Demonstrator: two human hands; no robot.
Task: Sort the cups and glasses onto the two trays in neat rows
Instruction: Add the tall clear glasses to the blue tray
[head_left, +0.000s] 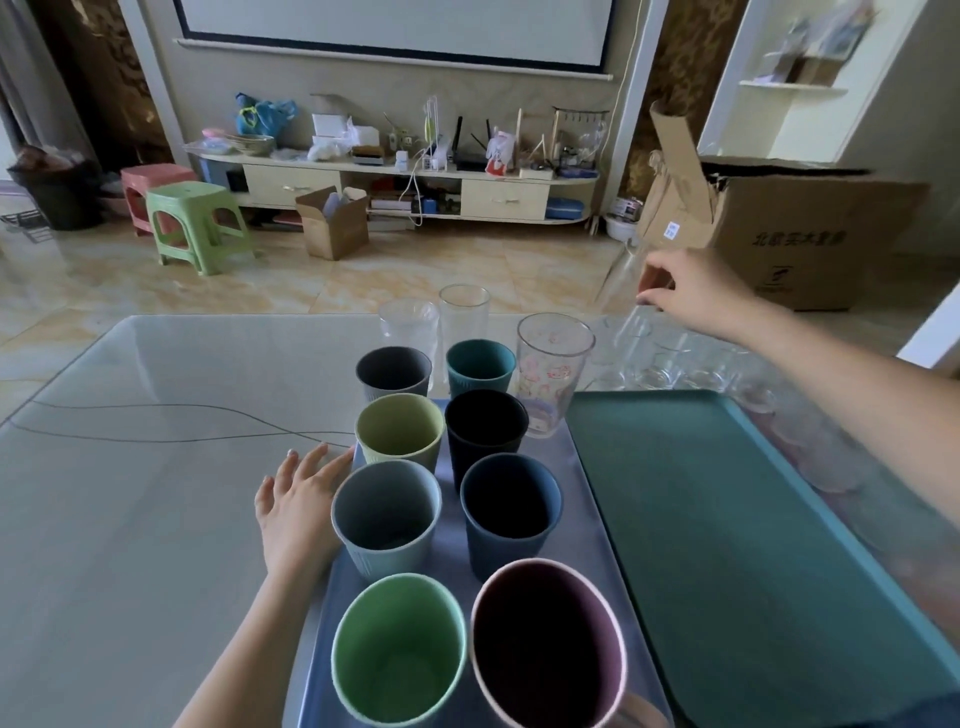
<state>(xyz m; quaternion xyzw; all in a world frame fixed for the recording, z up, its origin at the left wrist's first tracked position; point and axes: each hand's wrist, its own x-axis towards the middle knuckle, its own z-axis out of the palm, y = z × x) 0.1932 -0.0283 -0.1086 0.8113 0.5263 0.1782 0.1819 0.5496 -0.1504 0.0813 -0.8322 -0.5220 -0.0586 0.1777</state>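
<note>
A lavender tray (584, 467) holds two columns of coloured cups, from the green cup (397, 649) and maroon cup (548, 644) nearest me to the grey cup (393, 370) and teal cup (480, 364) at the far end. A printed glass (553, 374) stands at its far right corner. Two clear glasses (464, 312) stand behind the cups. My left hand (298, 499) rests flat on the table beside the tray's left edge. Beyond the teal tray (727, 519), my right hand (696, 296) pinches a blurred, tilted clear glass (623, 280).
Several clear glasses (670, 361) cluster on the glass-topped table (156, 467) past the teal tray's far edge and along its right side under my arm. A thin cable (182, 421) crosses the table. A large cardboard box (789, 234) stands on the floor beyond.
</note>
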